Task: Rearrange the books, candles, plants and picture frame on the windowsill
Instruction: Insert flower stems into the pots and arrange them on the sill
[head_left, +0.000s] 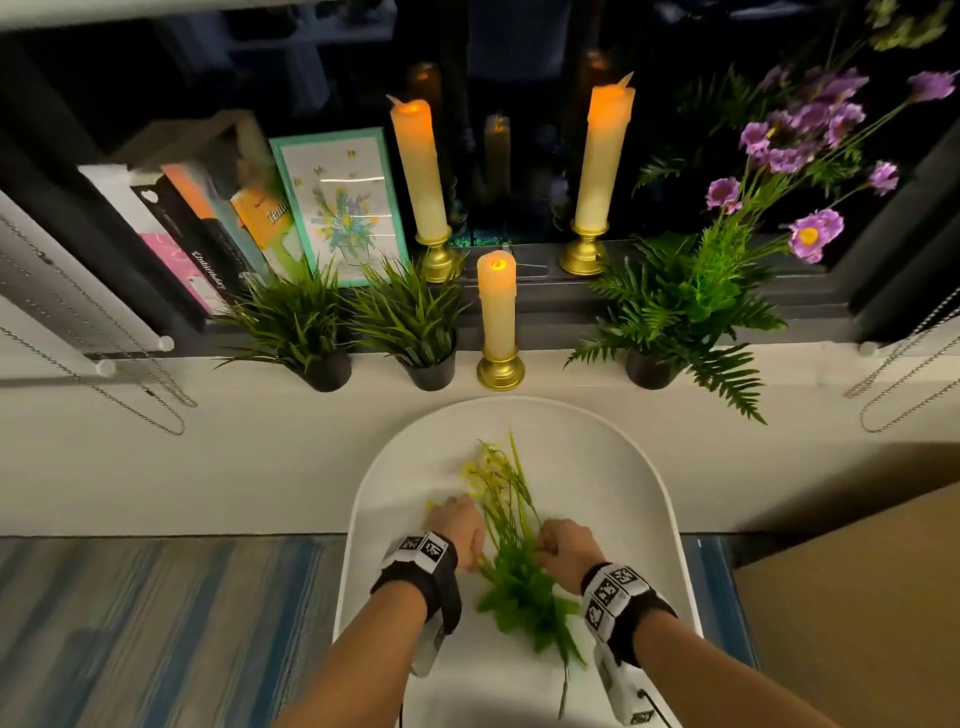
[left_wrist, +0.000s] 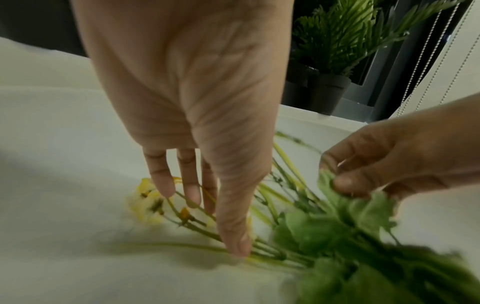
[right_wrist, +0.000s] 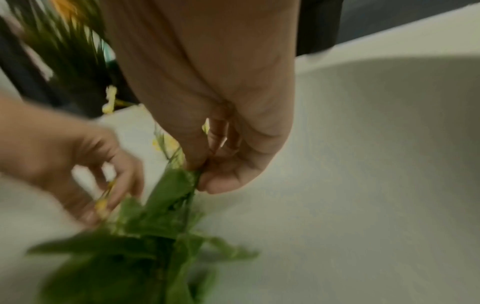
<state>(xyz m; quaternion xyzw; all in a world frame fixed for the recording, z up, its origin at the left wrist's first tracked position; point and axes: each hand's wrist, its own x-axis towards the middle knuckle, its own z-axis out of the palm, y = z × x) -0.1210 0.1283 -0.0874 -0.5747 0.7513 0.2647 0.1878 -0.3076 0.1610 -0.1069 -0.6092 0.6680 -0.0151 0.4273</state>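
Windowsill (head_left: 571, 364) at 12 o'clock, white oval table (head_left: 613, 467) below it.

We see a bunch of yellow flowers (head_left: 511, 525) lying on the table, stems toward 6 o'clock. Our left hand (head_left: 457, 530), at 9 o'clock of the bunch, rests straight, slightly spread fingers (left_wrist: 162, 181) on the stems. Our right hand (head_left: 566, 548), at 3 o'clock, pinches a green leaf between thumb and forefinger. On the windowsill stand books (head_left: 197, 234), a picture frame (head_left: 340, 205), three candles (head_left: 497, 306) and potted plants (head_left: 410, 317).
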